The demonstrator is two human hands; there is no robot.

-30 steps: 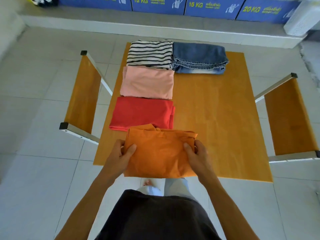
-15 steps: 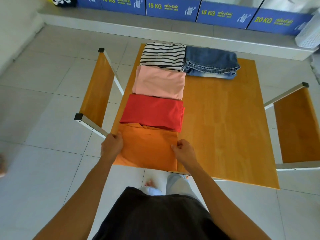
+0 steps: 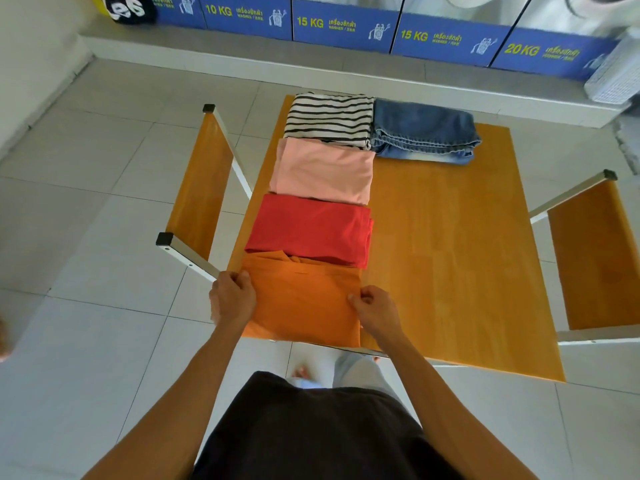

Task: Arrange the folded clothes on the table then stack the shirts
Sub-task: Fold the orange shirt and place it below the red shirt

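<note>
Since the earlier frame, the orange shirt (image 3: 304, 299) has gone from held clear of the near edge to lying flat on the desk (image 3: 450, 258), at the near end of the left-hand column. Its far edge touches, and appears to slightly underlap, the red shirt (image 3: 308, 230). Beyond lie the pink shirt (image 3: 322, 171) and the striped shirt (image 3: 329, 119), each edge to edge with the next. The folded jeans (image 3: 422, 135) sit beside the striped shirt at the far edge.

The left hand (image 3: 232, 299) is closed on the shirt's left edge; the right hand (image 3: 375, 310) pinches the right edge between thumb and fingers.

Procedure, as judged: square the orange shirt with the column, keep its near edge fully on the desk, and smooth the collar area before release. Let go with both hands together to avoid skewing the fold. Stacking has not begun.
</note>
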